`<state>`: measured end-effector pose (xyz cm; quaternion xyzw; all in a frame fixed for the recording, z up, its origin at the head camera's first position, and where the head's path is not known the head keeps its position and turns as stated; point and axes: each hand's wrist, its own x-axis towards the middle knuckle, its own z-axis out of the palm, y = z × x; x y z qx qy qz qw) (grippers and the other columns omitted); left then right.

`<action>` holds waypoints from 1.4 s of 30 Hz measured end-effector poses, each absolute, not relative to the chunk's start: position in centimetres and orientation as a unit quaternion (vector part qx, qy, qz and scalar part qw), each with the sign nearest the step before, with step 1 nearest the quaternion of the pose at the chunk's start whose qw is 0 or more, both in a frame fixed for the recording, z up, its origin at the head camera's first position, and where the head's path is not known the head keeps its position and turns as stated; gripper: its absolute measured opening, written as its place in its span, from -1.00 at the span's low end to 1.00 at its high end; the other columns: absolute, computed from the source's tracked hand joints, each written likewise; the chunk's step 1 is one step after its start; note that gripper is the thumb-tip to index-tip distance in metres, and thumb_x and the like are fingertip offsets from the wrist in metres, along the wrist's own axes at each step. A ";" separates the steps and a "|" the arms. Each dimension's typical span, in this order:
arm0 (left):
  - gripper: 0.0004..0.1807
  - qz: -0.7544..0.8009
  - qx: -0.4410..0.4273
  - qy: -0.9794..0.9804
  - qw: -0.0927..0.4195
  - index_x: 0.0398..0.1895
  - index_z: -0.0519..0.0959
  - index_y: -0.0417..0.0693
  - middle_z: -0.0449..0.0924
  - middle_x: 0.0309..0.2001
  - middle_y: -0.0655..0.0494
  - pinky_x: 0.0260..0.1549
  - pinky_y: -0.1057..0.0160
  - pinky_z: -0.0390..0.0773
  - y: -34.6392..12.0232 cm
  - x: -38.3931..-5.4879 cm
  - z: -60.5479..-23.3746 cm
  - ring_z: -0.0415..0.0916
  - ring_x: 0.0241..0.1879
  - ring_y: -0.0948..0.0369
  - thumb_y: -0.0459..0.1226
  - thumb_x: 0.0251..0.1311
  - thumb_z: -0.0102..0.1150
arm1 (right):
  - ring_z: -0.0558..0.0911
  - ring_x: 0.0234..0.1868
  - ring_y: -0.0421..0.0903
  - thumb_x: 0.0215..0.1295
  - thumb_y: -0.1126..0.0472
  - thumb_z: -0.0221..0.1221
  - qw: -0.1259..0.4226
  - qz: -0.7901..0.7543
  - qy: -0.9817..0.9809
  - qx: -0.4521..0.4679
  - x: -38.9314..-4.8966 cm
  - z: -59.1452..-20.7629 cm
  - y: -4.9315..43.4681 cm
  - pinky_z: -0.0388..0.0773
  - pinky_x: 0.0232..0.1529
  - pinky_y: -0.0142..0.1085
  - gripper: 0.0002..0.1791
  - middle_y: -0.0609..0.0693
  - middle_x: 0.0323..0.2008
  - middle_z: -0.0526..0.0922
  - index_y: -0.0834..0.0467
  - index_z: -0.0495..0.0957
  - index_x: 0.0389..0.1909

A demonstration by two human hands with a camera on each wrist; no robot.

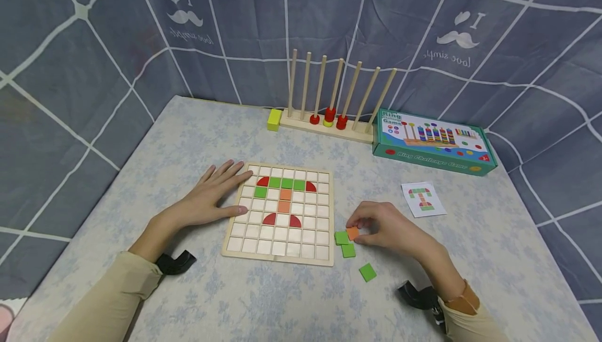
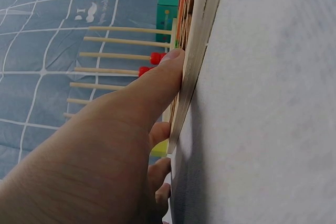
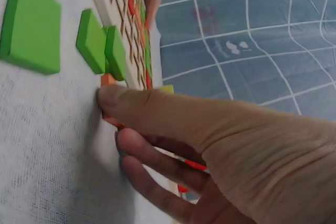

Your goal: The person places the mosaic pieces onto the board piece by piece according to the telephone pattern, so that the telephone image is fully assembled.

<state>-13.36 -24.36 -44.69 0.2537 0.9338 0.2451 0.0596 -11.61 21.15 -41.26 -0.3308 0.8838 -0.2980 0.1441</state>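
A wooden grid board (image 1: 277, 259) lies on the table with green and orange squares and red quarter-round tiles in some of its cells. My left hand (image 1: 211, 196) rests along the board's left side, fingers spread and straight, with the thumb (image 2: 170, 64) on its edge. Just right of the board, my right hand (image 1: 392, 227) pinches an orange square tile (image 1: 352, 233) between thumb and fingers. Against that tile sit two green square tiles, one (image 1: 342, 238) partly over the other (image 1: 348, 251). Another green tile (image 1: 368, 272) lies apart, nearer me.
A printed pattern card (image 1: 424, 199) lies right of my right hand. Along the back stand a yellow block (image 1: 274, 120), a wooden peg rack (image 1: 301, 121) with red and yellow rings, and a green game box (image 1: 435, 141). A grey patterned curtain (image 1: 254, 18) hangs behind them.
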 end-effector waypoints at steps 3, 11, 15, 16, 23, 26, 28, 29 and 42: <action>-0.02 0.244 0.253 0.934 0.059 0.72 0.10 0.15 -0.12 0.73 -0.09 0.59 -0.36 -0.34 -24.4 -13.3 -44.7 -0.29 0.71 -0.18 0.15 0.35 0.34 | 0.62 -0.23 -0.21 0.20 0.26 0.53 0.125 -0.284 0.887 -0.341 -11.8 -41.4 21.2 0.63 -0.17 -0.31 -0.75 -0.25 -0.21 0.70 -0.08 0.78 -0.15; -0.01 0.246 0.262 0.932 0.057 0.72 0.11 0.12 -0.11 0.73 -0.11 0.59 -0.37 -0.33 -24.2 -13.5 -44.7 -0.29 0.71 -0.20 0.15 0.35 0.34 | 0.60 -0.29 -0.19 0.18 0.24 0.54 0.048 -0.306 0.898 -0.312 -12.0 -41.6 19.9 0.60 -0.24 -0.31 -0.74 -0.19 -0.28 0.68 -0.01 0.77 -0.12; -0.01 0.244 0.262 0.932 0.061 0.72 0.10 0.15 -0.12 0.73 -0.09 0.59 -0.36 -0.34 -24.2 -13.7 -44.7 -0.31 0.71 -0.18 0.16 0.34 0.34 | 0.61 -0.28 -0.18 0.22 0.19 0.53 0.036 -0.322 0.897 -0.301 -11.9 -41.5 17.6 0.59 -0.25 -0.31 -0.76 -0.17 -0.28 0.69 0.02 0.77 -0.11; 0.00 0.243 0.261 0.932 0.061 0.72 0.10 0.15 -0.13 0.73 -0.08 0.59 -0.35 -0.35 -24.2 -13.7 -44.7 -0.31 0.71 -0.17 0.16 0.34 0.34 | 0.61 -0.28 -0.18 0.23 0.18 0.53 0.037 -0.321 0.897 -0.301 -11.9 -41.4 16.9 0.59 -0.25 -0.31 -0.76 -0.16 -0.28 0.69 0.03 0.77 -0.11; 0.00 0.247 0.262 0.931 0.055 0.72 0.11 0.13 -0.11 0.73 -0.10 0.59 -0.38 -0.34 -24.3 -13.3 -44.9 -0.29 0.71 -0.20 0.15 0.33 0.35 | 0.64 -0.29 -0.15 0.20 0.18 0.54 0.033 -0.299 0.895 -0.329 -11.6 -40.9 11.4 0.60 -0.26 -0.36 -0.76 -0.10 -0.29 0.71 0.09 0.77 -0.14; -0.01 0.247 0.259 0.932 0.052 0.72 0.12 0.14 -0.11 0.73 -0.10 0.58 -0.39 -0.33 -24.3 -13.2 -45.0 -0.29 0.71 -0.20 0.15 0.33 0.35 | 0.65 -0.28 -0.17 0.20 0.18 0.55 0.027 -0.288 0.892 -0.347 -11.6 -40.9 9.3 0.61 -0.25 -0.37 -0.76 -0.09 -0.29 0.72 0.09 0.76 -0.14; -0.01 0.247 0.257 0.933 0.050 0.71 0.12 0.16 -0.11 0.73 -0.08 0.59 -0.38 -0.34 -24.4 -13.2 -45.1 -0.29 0.71 -0.19 0.15 0.33 0.36 | 0.66 -0.27 -0.17 0.20 0.19 0.54 0.024 -0.281 0.890 -0.359 -11.5 -41.0 8.2 0.61 -0.23 -0.37 -0.76 -0.08 -0.27 0.72 0.10 0.76 -0.14; -0.02 0.248 0.256 0.933 0.050 0.71 0.12 0.17 -0.11 0.73 -0.08 0.59 -0.37 -0.34 -24.4 -13.3 -45.1 -0.29 0.71 -0.18 0.15 0.33 0.36 | 0.66 -0.27 -0.18 0.20 0.20 0.55 0.025 -0.282 0.888 -0.362 -11.5 -41.0 7.8 0.61 -0.23 -0.38 -0.76 -0.08 -0.27 0.72 0.11 0.76 -0.14; -0.02 0.247 0.254 0.934 0.054 0.71 0.13 0.16 -0.11 0.73 -0.09 0.58 -0.38 -0.34 -24.3 -13.4 -45.0 -0.30 0.71 -0.19 0.15 0.33 0.36 | 0.64 -0.27 -0.18 0.25 0.23 0.52 0.030 -0.304 0.876 -0.374 -11.3 -42.1 6.6 0.57 -0.25 -0.39 -0.85 -0.09 -0.27 0.72 0.10 0.76 -0.20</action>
